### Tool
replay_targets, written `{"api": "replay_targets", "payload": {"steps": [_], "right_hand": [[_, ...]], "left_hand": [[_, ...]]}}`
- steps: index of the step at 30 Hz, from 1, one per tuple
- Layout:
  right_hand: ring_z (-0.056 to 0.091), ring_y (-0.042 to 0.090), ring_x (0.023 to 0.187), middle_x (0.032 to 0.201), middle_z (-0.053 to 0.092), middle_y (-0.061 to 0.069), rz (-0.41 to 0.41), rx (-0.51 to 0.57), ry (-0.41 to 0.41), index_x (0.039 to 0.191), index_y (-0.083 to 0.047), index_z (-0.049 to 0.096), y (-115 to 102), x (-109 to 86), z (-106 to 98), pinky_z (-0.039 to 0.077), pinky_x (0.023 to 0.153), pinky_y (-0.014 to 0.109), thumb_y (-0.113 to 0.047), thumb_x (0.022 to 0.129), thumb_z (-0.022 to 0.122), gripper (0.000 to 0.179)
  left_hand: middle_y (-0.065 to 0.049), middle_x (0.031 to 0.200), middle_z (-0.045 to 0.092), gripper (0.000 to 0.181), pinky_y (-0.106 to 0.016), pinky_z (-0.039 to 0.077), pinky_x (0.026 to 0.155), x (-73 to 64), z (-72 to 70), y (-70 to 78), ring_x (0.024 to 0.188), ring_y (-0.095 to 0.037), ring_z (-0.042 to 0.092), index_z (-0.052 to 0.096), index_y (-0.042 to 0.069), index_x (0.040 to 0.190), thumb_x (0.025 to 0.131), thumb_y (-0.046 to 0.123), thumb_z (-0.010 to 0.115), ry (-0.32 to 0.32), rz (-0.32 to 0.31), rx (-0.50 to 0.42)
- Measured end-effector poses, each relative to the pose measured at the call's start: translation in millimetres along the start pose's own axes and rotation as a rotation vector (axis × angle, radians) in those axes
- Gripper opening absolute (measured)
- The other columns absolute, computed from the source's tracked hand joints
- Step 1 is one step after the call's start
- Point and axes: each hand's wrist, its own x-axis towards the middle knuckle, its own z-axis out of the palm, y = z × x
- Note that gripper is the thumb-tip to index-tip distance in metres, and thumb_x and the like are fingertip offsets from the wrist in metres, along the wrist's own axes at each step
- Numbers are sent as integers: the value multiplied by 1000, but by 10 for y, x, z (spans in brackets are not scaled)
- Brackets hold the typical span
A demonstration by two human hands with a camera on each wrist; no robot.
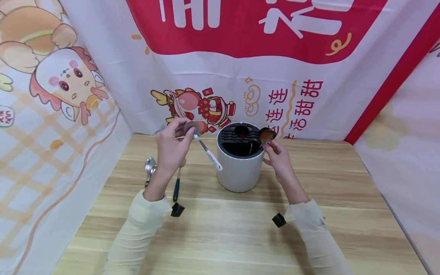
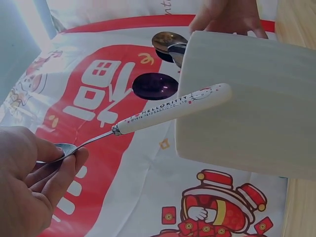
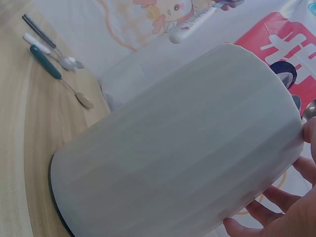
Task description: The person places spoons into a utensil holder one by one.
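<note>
My left hand [image 1: 170, 145] pinches a spoon [image 2: 173, 109] by its metal bowl. Its white printed handle slants down towards a white ribbed utensil holder [image 1: 238, 173], ending near the wall in the head view. My right hand [image 1: 281, 162] touches the holder's right side; in the right wrist view its fingers [image 3: 280, 200] spread along the outer wall, with the thumb near the rim. Out of the holder's black divided top stick several spoons, among them a dark purple one [image 2: 155, 86] and a coppery one [image 2: 169, 39]. Their handles are hidden inside.
On the table's left lie a spoon with a teal handle [image 3: 45, 62] and silver spoons [image 1: 149, 165], partly covered by my left forearm in the head view. Behind the wooden table [image 1: 233, 233] hangs a printed red and white cloth [image 1: 206, 68].
</note>
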Motion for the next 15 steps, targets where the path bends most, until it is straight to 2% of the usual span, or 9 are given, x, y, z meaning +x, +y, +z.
{"api": "replay_targets", "payload": {"steps": [6,15], "right_hand": [[41,31,142,153,44,15,5,5,3,150,-11,44,4,8,-3,44,106,61,-25,105,47,47],[41,30,142,154,44,15,9,2,5,151,-10,43,1,8,2,44,107,59,-25,105,47,48]], "left_hand": [[-19,105,74,21,-9,55,72,67,31,69,89,-29,75,68,-3,110,91,6,70,16,24,-12],[-20,104,74,24,-14,57,74,185,52,145,89,-29,75,66,-5,111,92,9,70,39,54,-59]]}}
